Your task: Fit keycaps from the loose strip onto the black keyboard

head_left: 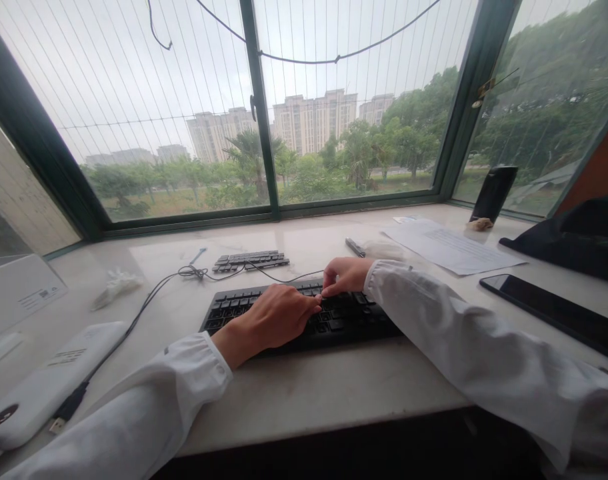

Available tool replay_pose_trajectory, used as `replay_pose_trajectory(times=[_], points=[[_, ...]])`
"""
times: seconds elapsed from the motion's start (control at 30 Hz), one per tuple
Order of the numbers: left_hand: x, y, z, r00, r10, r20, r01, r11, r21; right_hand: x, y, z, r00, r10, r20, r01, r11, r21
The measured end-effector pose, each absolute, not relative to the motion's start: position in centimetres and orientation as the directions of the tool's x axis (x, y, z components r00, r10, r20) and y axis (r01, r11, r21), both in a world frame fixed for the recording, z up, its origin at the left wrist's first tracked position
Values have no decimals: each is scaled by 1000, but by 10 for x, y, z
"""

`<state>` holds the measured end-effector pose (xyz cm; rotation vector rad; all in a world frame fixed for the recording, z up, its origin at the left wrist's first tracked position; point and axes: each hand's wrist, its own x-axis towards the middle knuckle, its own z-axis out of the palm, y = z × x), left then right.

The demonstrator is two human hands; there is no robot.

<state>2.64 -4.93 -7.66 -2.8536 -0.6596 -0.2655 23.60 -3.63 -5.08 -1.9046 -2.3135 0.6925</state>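
Note:
A black keyboard (337, 325) lies on the pale counter, partly covered by my hands. Some of its key positions, at the left side and the middle, look bare of keycaps. My left hand (277, 317) rests over the keyboard's middle, its fingers curled and closed at the tips. From the right, my right hand (347, 275) reaches in, thumb and forefinger pinched just above the keys. The two sets of fingertips nearly meet. Whatever is between them is too small to make out. Behind the keyboard, loose black keycaps (254, 260) lie in rows.
A cable (157, 293) with a USB plug (59, 420) runs left past a white box-like device (49, 387). A crumpled plastic bag (117, 287) lies nearby. At right are printed paper (444, 243), a black phone (549, 310) and a dark cylinder (493, 193). Windows stand behind.

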Motion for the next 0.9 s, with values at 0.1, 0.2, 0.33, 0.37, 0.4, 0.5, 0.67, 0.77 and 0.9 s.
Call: replay_pose_trajectory(times=[0.1,0.2,0.33,0.37,0.4,0.5,0.67,0.77,0.9], points=[[26,-50,-77,884,408,227,447,-880,-162,233,-40,-46,-232,944,-235,927,142,-347],[27,-49,-79,885,402,232,444,-880,-170,231,-42,-43,-229,943,-241,933,143,-330],[28,-48,-82,886,392,247,439,-881,-176,232,-38,-44,-243,933,-266,933,150,-328],[28,-48,-82,887,387,252,435,-883,-177,233,-37,-45,-247,930,-272,933,152,-327],[28,-47,-82,888,381,257,431,-885,-177,233,-36,-45,-249,928,-277,933,153,-324],[28,-49,-80,897,356,263,409,-893,-189,233,-34,-47,-241,927,-288,938,147,-313],[28,-53,-78,915,316,252,375,-895,-240,231,-38,-52,-234,937,-259,940,151,-305],[30,-53,-80,910,323,260,383,-896,-225,232,-41,-55,-250,941,-227,935,174,-308],[27,-46,-79,865,361,348,442,-877,-190,244,-41,-46,-259,962,-87,874,195,-445]])
